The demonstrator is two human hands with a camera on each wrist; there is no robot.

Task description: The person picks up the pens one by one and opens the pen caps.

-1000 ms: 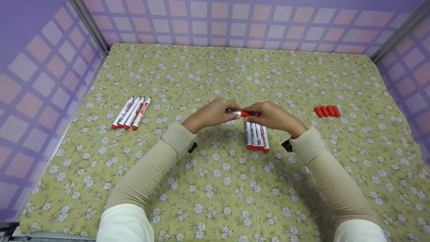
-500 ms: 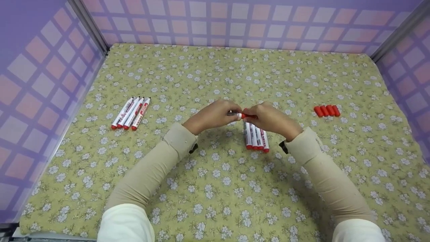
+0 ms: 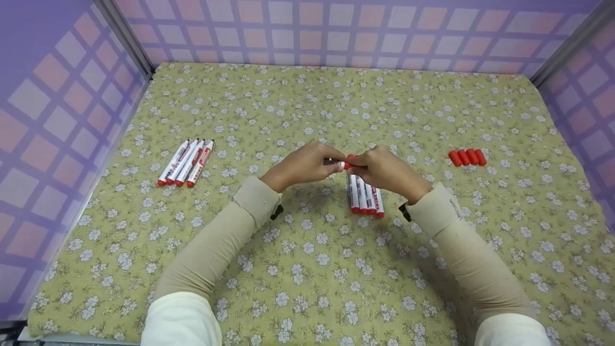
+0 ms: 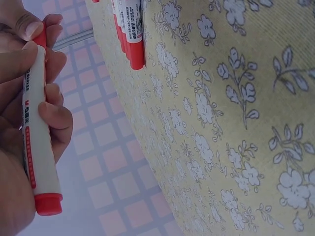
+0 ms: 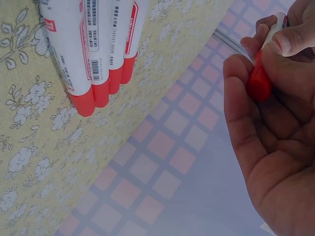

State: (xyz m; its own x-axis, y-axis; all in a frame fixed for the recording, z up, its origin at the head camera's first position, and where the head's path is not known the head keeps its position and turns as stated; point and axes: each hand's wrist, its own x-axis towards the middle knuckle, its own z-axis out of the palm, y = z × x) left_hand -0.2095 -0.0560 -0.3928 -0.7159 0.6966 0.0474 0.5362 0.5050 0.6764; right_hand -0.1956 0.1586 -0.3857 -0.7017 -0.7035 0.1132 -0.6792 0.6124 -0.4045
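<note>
At desk centre, above the flowered cloth (image 3: 307, 269), left hand (image 3: 302, 166) grips a white marker (image 4: 34, 147) by the barrel; right hand (image 3: 384, 168) pinches its red cap (image 5: 258, 81) at the tip end. Three capped markers (image 3: 365, 194) lie just below, four uncapped (image 3: 186, 162) far left, spare caps (image 3: 467, 157) right. Risk: cap going on skewed could slip from the fingers, or ink could smear them.

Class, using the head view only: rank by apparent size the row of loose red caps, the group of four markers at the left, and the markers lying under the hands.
1. Four markers at the left.
2. Markers under the hands, partly hidden, so unsure.
3. Loose red caps, clearly smallest.
</note>
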